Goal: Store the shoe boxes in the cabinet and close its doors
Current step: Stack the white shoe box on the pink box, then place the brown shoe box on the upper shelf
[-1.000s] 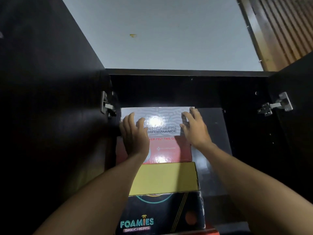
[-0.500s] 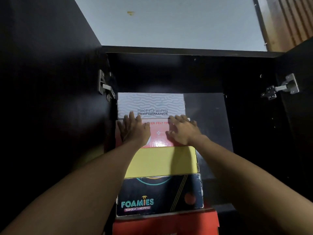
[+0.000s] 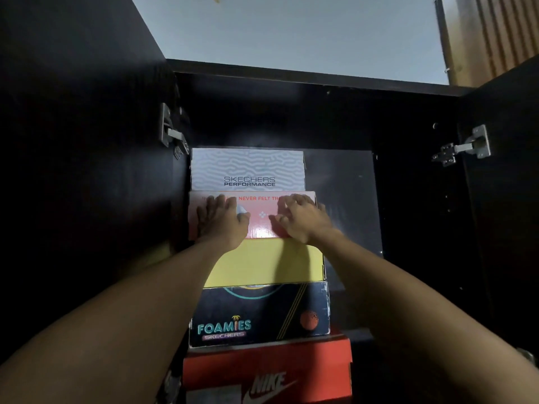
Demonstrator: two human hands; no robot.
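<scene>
A stack of shoe boxes stands at the left inside the dark cabinet (image 3: 306,77). From the top: a white Skechers Performance box (image 3: 248,167), a pink-red box (image 3: 261,218), a yellow box (image 3: 262,263), a dark Foamies box (image 3: 259,314) and a red Nike box (image 3: 267,371). My left hand (image 3: 223,221) lies flat against the front of the pink-red box. My right hand (image 3: 303,218) presses the same front at its right end, fingers slightly bent. Both cabinet doors, the left door (image 3: 78,141) and the right door (image 3: 507,170), stand open.
Metal hinges show on each side, the left hinge (image 3: 170,134) and the right hinge (image 3: 466,147). To the right of the stack the cabinet interior (image 3: 344,199) is dark and holds nothing visible. A grey wall (image 3: 291,33) and wooden slats (image 3: 493,33) lie above.
Both hands slid down from the white top box to the pink-red box beneath it. The view tilted down, bringing the red Nike box into sight.
</scene>
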